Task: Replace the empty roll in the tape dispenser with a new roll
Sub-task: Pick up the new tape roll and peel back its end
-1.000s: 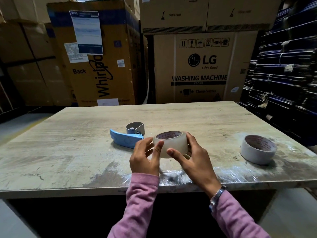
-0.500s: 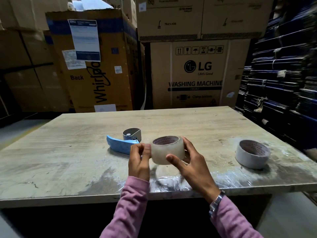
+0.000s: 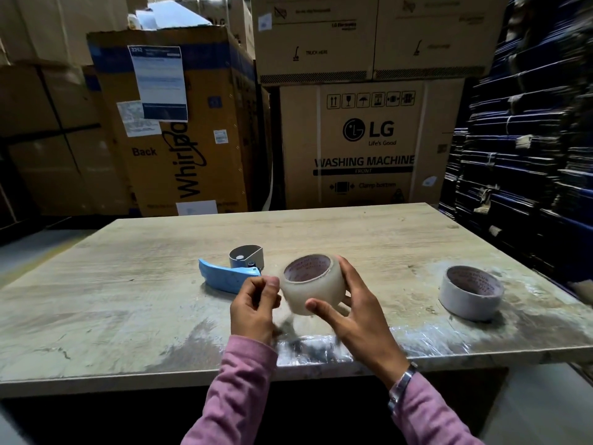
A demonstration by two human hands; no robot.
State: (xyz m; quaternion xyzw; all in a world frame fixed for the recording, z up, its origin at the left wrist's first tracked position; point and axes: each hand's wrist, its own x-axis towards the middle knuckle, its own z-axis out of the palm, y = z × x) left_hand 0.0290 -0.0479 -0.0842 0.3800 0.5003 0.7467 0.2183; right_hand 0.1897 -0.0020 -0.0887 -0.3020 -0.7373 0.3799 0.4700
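- While the clear tape roll [image 3: 313,284] is held up in the air just above the near part of the table [image 3: 128,300], both hands are on it or right beside it.
- The right hand [image 3: 359,313] is spread wide and cups the roll from the right side. Its thumb lies across the front of the roll near the bottom, and its fingers [image 3: 348,268] curl around the back.
- The left hand [image 3: 253,308] is curled up almost like a fist at the left side of the roll. Its thumb and first finger are pressed together right at the roll's edge. I cannot tell if they pinch a loose end of tape, because that spot is blurry.
- The roll is tipped a little, so its brown inner ring with red print faces up and toward the camera.
- A blue tape dispenser [image 3: 224,279] lies on the table just behind the left hand. Its grey metal holder [image 3: 246,256] looks bare, with no roll in it.
- Another roll, a white one [image 3: 470,292], lies flat on the table well off to the right, apart from both hands.
- Both sleeves are pink, and a metal watch [image 3: 401,385] is on the right wrist.
- Big cardboard boxes [image 3: 362,146] stand behind the table.
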